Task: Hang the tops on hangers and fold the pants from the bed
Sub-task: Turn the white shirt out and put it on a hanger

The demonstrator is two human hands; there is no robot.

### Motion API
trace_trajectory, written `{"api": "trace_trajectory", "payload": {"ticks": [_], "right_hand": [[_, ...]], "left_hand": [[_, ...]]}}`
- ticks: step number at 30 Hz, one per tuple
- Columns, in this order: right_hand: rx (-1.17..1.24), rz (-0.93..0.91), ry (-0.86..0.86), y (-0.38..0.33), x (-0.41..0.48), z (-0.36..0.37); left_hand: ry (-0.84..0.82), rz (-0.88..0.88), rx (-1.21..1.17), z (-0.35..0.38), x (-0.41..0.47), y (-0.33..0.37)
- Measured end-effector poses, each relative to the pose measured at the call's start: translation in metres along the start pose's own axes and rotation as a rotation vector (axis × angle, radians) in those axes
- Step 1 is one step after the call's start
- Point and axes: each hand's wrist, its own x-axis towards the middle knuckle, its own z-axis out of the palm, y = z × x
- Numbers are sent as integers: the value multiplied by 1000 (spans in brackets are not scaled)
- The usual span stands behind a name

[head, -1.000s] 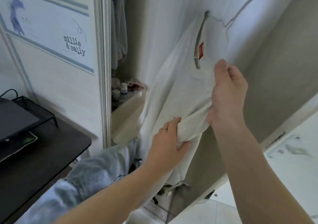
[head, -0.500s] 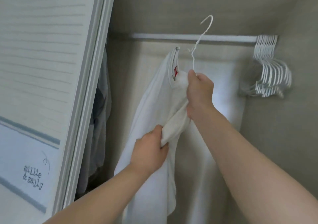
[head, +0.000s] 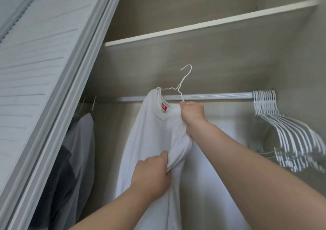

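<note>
Hanging of one top is nearly done, as I judge it: the white T-shirt (head: 151,132) is on a wire hanger (head: 183,80), w/ one hanger shoulder poking into the collar at the left. The hook is free in the air above the rail (head: 220,95), not yet on it.

The right hand (head: 192,113) is closed round the hanger's other side together w/ shirt cloth near the collar. The left hand (head: 151,175), lower down, pinches a bunched fold of the same shirt, fingers curled into it.

So the shirt is held up inside the wardrobe, in front of the rail, between the dark clothes (head: 74,150) hanging at the left and the spare white hangers (head: 282,129) at the rail's right end.

Left for this top: prob. to seat the cloth evenly on both hanger shoulders and put the hook over the rail. About other tops and the pants I cannot say; the bed is not in view.

Hidden: the right half of the hanger is under hand and cloth, so it is unclear if it sits properly inside the shirt. The shirt's hem is cut off at the bottom edge. The red label (head: 164,107) in the collar is too small to read.
</note>
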Motion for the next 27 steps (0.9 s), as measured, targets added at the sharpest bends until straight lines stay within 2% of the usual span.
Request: {"api": "trace_trajectory", "payload": {"ticks": [4,11,19,27], "right_hand": [[-26,47,-87,14,15,12],[19,161,-161,43,24,26],[-4,216,-143,39,54,28],[-30,270,-253,54,47,46]], "left_hand": [[-94,11,-40,3,3,-7],[-190,63,61,1,6,-14],[-167,18,45,5,26,-16],[-197,-31,124,4,15,-29]]}}
